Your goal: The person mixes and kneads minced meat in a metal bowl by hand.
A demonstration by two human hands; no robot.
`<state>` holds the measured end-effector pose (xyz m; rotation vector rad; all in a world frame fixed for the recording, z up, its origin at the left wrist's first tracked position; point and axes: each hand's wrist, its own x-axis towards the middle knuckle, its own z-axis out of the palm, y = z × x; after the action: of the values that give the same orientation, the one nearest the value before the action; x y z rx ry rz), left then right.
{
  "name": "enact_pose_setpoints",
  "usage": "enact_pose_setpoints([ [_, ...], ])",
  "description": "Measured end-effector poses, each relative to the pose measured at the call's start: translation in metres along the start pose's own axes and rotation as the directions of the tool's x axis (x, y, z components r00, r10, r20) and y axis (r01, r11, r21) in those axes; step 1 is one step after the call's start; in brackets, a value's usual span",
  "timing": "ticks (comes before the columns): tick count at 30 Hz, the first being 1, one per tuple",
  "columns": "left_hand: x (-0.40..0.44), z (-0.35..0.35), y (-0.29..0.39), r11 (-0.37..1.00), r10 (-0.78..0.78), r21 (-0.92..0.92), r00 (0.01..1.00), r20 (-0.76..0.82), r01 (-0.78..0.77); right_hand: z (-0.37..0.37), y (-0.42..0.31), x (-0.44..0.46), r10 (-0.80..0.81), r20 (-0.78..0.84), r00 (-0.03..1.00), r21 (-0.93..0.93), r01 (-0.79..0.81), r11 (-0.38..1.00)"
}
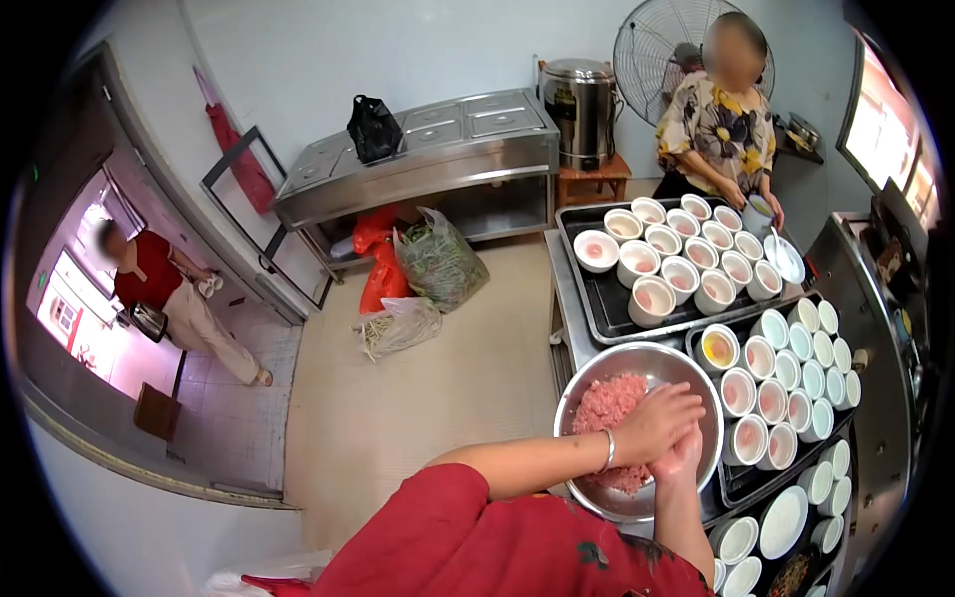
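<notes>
Red, flower-print cloth shirt (428,532) nearest | bare left hand (655,426) covers bare right hand (680,458); can't tell what they hold | pink minced meat (607,401) sits in round silver metal bowl (637,359) | best press softly, low down

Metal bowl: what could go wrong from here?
Left hand and right hand press together, neither holding the metal bowl; it might slide. The bracelet hangs over the minced meat and could pick some up. Open white cups stand close by; scraps may drop in.
</notes>
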<state>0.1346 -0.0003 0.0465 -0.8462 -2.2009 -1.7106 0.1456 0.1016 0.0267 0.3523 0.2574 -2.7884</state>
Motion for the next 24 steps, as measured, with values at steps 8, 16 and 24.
enact_pose_setpoints([
  [8,-0.005,-0.006,0.006,0.760,-0.531,-0.430,0.847,0.021,0.487,0.012,0.002,-0.005,-0.358,0.108,0.927,-0.685,0.330,0.649],
  [16,-0.013,0.005,-0.011,-0.205,-0.699,-0.932,0.622,0.353,0.299,0.012,-0.006,-0.011,0.100,0.695,0.712,-0.263,0.381,-0.886],
  [24,-0.009,0.006,0.003,0.564,-0.606,-0.551,0.762,0.229,0.615,0.003,-0.006,-0.017,0.071,-0.067,0.995,-0.090,-0.077,0.993],
])
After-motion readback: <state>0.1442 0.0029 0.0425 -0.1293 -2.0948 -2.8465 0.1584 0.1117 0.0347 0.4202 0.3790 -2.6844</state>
